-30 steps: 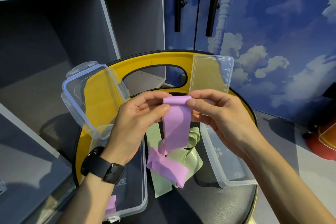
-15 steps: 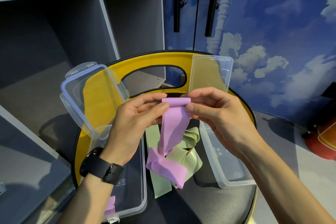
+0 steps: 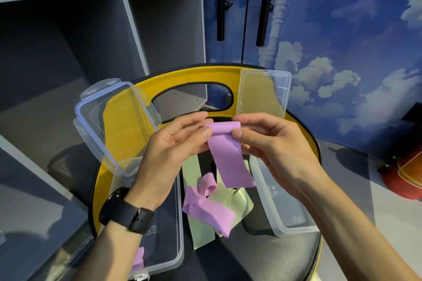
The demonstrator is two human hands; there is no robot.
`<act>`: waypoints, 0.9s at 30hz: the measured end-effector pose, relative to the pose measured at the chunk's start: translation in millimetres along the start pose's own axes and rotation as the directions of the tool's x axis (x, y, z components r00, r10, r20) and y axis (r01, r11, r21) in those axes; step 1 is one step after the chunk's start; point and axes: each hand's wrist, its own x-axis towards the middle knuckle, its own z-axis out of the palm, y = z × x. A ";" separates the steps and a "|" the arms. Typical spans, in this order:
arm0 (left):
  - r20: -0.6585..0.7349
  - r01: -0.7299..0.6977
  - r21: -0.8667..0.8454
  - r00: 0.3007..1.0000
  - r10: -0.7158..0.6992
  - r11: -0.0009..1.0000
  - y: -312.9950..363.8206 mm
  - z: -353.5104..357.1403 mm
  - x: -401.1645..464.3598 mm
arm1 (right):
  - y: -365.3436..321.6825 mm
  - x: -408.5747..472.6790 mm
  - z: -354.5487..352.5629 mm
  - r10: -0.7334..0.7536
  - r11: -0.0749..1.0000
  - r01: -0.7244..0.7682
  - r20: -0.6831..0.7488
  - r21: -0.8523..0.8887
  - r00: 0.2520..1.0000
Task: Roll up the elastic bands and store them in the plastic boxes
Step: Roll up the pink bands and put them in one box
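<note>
Stool [image 3: 262, 258]: round black seat with a yellow back rim, the landmark for everything below.
Left box [image 3: 175, 246]: clear plastic, on the stool's left side, its hinged lid [image 3: 114, 121] standing open; a bit of purple shows at its near end (possibly a band already stored, though I cannot tell for sure).
Right box [image 3: 285, 217]: clear plastic, on the stool's right side, nothing visible inside; its loose lid [image 3: 262, 93] leans against the stool's back rim.
Loose bands [image 3: 205, 210]: a tangle of purple and pale green strips on the seat between the two boxes, unrolled.
Purple band [image 3: 228, 157]: held up above the stool's middle, its top edge curled into a first small turn, the rest hanging free.
Left hand [image 3: 173, 150]: thumb and fingers pinch the left end of the curl.
Right hand [image 3: 271, 146]: pinches the right end, close to the other hand.
Progress: early, in my judgement. This roll is barely begun, the seat pile waits, and nothing is boxed beyond that purple scrap.
</note>
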 end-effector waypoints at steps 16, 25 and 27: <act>-0.053 -0.069 0.079 0.996 0.073 0.994 -5.1 -3.1 1.8 | 2.5 -1.5 0.5 0.049 0.999 -0.049 0.003 0.013 0.999; -0.025 -0.109 0.072 0.993 0.111 0.991 -8.3 -1.1 2.8 | 2.6 -0.5 0.8 0.036 0.997 -0.032 -0.045 0.072 0.998; 0.006 -0.096 0.075 0.995 0.096 0.993 -9.0 -2.2 3.0 | 2.8 -0.2 1.4 0.026 0.997 -0.021 -0.056 0.073 0.998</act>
